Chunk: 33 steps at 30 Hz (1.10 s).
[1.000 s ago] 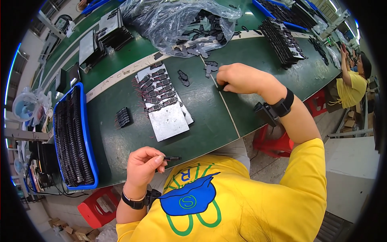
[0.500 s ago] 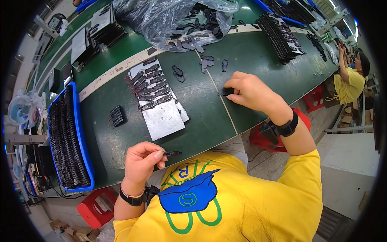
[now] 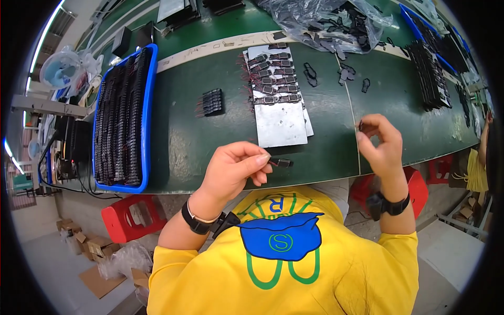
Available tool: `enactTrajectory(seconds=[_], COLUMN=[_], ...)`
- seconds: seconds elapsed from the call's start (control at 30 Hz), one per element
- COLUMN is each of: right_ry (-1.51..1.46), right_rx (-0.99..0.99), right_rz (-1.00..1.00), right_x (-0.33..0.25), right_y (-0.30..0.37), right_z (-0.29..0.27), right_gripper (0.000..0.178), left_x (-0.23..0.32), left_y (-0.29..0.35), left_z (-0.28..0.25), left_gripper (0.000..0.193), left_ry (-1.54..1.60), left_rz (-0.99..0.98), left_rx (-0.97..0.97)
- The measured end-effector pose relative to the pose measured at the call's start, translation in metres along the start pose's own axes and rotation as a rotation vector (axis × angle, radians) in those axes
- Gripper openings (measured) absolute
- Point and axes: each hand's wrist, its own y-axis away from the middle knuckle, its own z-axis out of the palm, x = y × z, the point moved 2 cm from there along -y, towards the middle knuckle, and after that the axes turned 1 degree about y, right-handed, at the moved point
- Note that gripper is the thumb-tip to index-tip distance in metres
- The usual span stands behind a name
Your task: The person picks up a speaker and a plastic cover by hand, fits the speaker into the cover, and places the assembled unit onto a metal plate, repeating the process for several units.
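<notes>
Item: bench assembly of small black parts, seen from above the worker.

Left hand (image 3: pixel 233 170): raised just above the near edge of the green table (image 3: pixel 199 142), fingers curled, thumb and forefinger pinched on a small black part with wires (image 3: pixel 282 163) that juts out to the right of the fingertips. Wrist bent inward, a dark watch band on it.

Right hand (image 3: pixel 379 143): lifted over the near right of the table, palm turned left, thumb and forefinger closed on a tiny dark piece (image 3: pixel 360 126); too small to tell its kind. The other fingers are loosely curled.

Progress, as judged: a metal plate (image 3: pixel 280 121) in the middle of the table carries rows of finished-looking black parts (image 3: pixel 274 73) on its far half, while its near half is bare, so the plate seems roughly half filled. Loose black pieces (image 3: pixel 344 73) lie to the right of the plate and a clear bag (image 3: pixel 328 21) of more sits at the far side, so much stock is left.

Also present: a small stack of black parts (image 3: pixel 211 101) left of the plate; a blue tray (image 3: pixel 148 105) packed with dark parts at far left; a red stool (image 3: pixel 134 215) under the table.
</notes>
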Motion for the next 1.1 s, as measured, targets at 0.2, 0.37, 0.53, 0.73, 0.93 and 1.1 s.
enactTrajectory(seconds=[0.2,0.37,0.53,0.73,0.93,1.1], right_ry=[-0.112,0.038,0.162,0.176,0.155,0.147], right_rx=[-0.122,-0.151,-0.111,-0.023,-0.049,-0.043], right_rz=[-0.494,-0.601,-0.651,-0.672,-0.642,-0.658], right_x=[-0.066,-0.079,-0.078,-0.074,-0.073,-0.073], right_y=[0.013,0.013,0.016,0.020,0.021,0.022], right_z=[0.046,0.063,0.071,0.077,0.078,0.080], right_gripper=[0.029,0.031,0.032,0.030,0.031,0.032], left_x=[-0.001,-0.004,-0.007,-0.010,-0.011,-0.009], left_y=[-0.002,-0.004,-0.003,-0.003,-0.001,0.001], left_z=[0.006,0.012,0.014,0.015,0.015,0.016], left_gripper=[0.008,0.008,0.010,0.012,0.013,0.014], left_ry=[-0.009,0.014,0.051,0.110,0.142,0.138], left_rz=[0.030,0.043,0.019,-0.008,-0.005,-0.007], left_rx=[0.025,0.034,0.013,-0.015,-0.022,-0.031])
